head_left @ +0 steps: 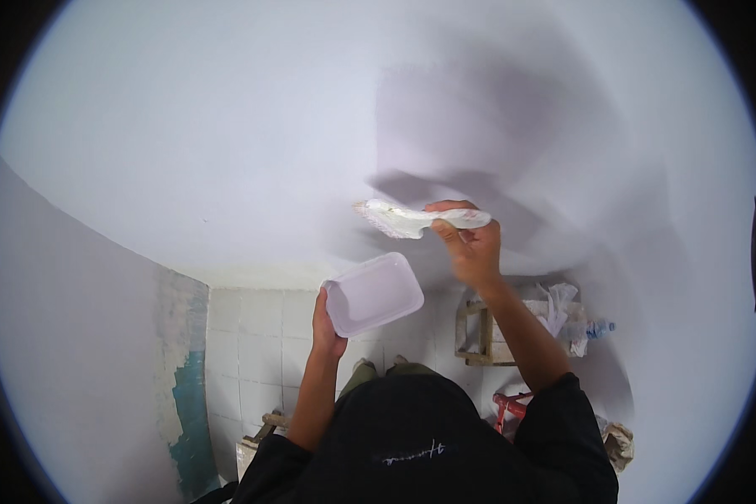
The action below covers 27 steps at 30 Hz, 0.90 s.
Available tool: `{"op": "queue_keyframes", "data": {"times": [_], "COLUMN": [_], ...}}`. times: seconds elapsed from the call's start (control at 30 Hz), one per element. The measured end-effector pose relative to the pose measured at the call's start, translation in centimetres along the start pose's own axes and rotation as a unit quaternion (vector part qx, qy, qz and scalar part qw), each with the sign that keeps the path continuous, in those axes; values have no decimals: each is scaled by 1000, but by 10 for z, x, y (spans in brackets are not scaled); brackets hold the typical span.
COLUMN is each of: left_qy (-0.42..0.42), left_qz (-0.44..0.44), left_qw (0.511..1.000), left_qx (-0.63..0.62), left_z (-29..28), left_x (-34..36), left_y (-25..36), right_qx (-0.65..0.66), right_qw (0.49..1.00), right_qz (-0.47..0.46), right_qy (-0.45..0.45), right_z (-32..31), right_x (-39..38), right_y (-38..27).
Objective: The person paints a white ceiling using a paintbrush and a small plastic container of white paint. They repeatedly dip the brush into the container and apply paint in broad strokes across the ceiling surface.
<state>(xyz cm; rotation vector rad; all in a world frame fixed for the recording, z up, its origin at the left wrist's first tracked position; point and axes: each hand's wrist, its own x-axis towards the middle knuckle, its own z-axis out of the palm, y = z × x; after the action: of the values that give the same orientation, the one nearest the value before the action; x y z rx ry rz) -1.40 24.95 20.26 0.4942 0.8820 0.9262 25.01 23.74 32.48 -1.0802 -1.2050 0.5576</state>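
Observation:
My left hand [328,332] is closed on the left edge of a shallow tray [418,290], which is pale, rectangular with rounded corners, and has light lilac paint inside. Up and to the right of it, my right hand [474,244] grips the handle of a wide paintbrush [399,220] smeared with whitish paint. The brush points left, its bristles close to the wall [227,168]; whether they touch it I cannot tell. A patch of darker lilac [445,118] shows on the wall above the brush, partly under shadow.
Right of my legs stands a wooden stool-like frame [472,334] with a plastic bag [558,307] and a clear bottle [601,328]. A red metal object [510,409] is beside my right side. The left wall has a peeled teal patch [191,420]. White tiles [260,323] cover the floor.

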Motion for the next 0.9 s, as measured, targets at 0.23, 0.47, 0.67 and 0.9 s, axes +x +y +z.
{"op": "queue_keyframes", "data": {"times": [0.23, 0.47, 0.67, 0.9], "left_qy": [23, 41, 60, 38], "left_qz": [8, 23, 26, 35], "left_qw": [1000, 999, 998, 999], "left_qx": [-7, -26, -17, -11], "left_z": [-10, -35, -45, -53], "left_x": [-5, -15, -17, -14], "left_y": [-5, -17, -17, -12], "right_qx": [-174, -336, -380, -316], "right_qw": [927, 791, 786, 881], "right_qz": [-333, -510, -488, -351], "right_qy": [23, 25, -3, -31], "right_z": [23, 39, 36, 31], "right_x": [45, 72, 40, 35], "right_y": [-32, -38, 26, 13]}}
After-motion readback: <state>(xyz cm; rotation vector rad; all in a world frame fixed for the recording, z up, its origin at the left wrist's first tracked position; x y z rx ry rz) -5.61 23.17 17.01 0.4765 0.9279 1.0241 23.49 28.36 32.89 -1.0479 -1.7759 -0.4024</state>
